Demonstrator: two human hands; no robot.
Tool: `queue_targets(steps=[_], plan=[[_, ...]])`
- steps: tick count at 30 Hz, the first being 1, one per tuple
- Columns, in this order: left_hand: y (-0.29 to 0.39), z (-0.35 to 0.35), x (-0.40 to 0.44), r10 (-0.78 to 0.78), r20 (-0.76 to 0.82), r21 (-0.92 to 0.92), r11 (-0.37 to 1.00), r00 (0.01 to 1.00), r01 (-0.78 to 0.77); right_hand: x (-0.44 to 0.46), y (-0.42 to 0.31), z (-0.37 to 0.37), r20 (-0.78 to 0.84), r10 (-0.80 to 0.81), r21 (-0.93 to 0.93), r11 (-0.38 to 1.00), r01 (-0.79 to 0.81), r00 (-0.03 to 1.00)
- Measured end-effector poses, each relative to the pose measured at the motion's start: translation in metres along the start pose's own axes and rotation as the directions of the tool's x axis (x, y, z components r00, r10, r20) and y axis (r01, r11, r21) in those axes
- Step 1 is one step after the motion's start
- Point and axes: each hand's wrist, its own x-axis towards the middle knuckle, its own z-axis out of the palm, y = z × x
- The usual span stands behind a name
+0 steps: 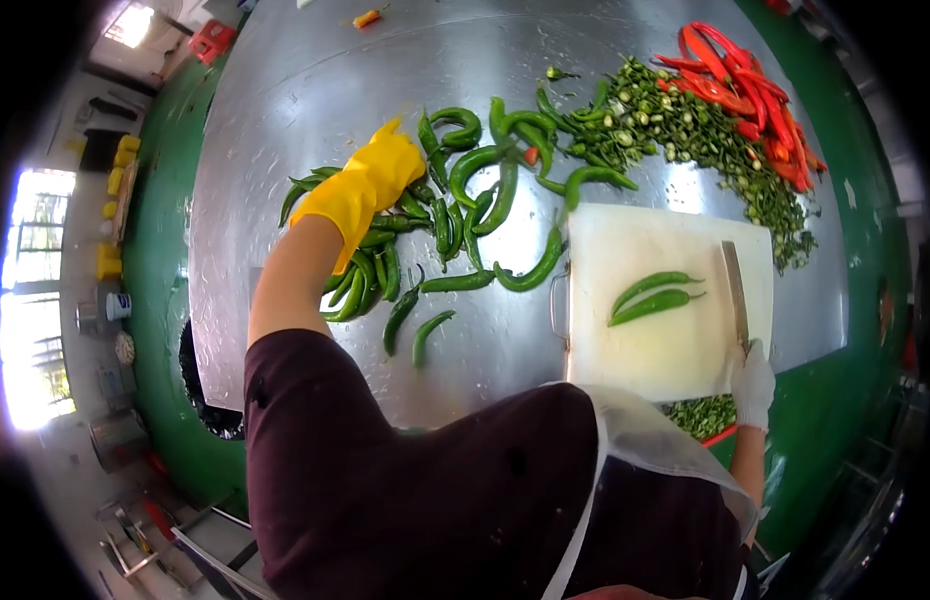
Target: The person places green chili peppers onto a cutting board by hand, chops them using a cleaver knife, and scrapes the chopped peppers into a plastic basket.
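Observation:
My left hand (pixel 377 172), in a yellow rubber glove, reaches into a loose pile of long green chili peppers (pixel 357 285). Its fingers bend down over the pile; their tips are hidden, so I cannot tell whether they grip a pepper. At the right edge of the white cutting board (pixel 675 365), my right hand (pixel 753 385), in a white glove, is closed on a knife (pixel 734 290). The blade points away from me along the board. Two whole green chili peppers (pixel 653 300) lie side by side on the board, left of the knife.
Chopped green chili (pixel 675 125) is heaped beyond the board and along its right side. Red chili peppers (pixel 745 85) are piled at the far right of the metal table (pixel 315 100). More chopped green pieces (pixel 703 415) lie below the board's near edge. A metal handle (pixel 558 305) stands by its left side.

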Motion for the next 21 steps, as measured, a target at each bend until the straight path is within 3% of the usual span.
queue_targets(steps=[3, 6, 9, 12, 13, 16, 19, 21], plan=[[0.004, 0.007, 0.001, -0.094, 0.077, -0.160, 0.982, 0.993, 0.105, 0.000, -0.001, 0.000, -0.011, 0.004, 0.023, 1.000, -0.004, 1.000], [0.003, -0.010, -0.020, -0.121, -0.035, -0.112, 0.987, 0.992, 0.117, 0.005, 0.004, 0.004, -0.039, -0.012, 0.054, 0.998, 0.014, 0.999], [-0.012, -0.049, -0.052, -0.226, -0.059, 0.036, 0.973, 0.972, 0.228, 0.005, 0.004, 0.005, -0.018, -0.018, 0.069, 0.997, 0.020, 1.000], [-0.034, -0.066, -0.084, -0.331, -0.171, 0.042, 0.939, 0.928, 0.342, 0.008, 0.002, 0.000, -0.002, -0.029, 0.079, 0.996, 0.029, 1.000], [-0.042, -0.065, -0.090, -0.414, -0.090, 0.033, 0.908, 0.906, 0.418, 0.008, 0.001, 0.000, 0.004, -0.033, 0.081, 0.996, 0.032, 0.999], [-0.052, -0.063, -0.111, -0.512, -0.077, 0.102, 0.850, 0.855, 0.518, 0.008, 0.003, -0.002, -0.022, -0.077, 0.154, 0.985, 0.080, 0.997], [-0.030, -0.092, -0.120, -0.654, -0.116, -0.059, 0.756, 0.748, 0.652, 0.008, 0.009, -0.001, -0.042, -0.147, 0.202, 0.967, 0.153, 0.988], [-0.025, -0.076, -0.106, -0.784, -0.030, -0.143, 0.617, 0.620, 0.774, 0.013, 0.011, 0.006, -0.076, -0.149, 0.195, 0.968, 0.161, 0.986]])
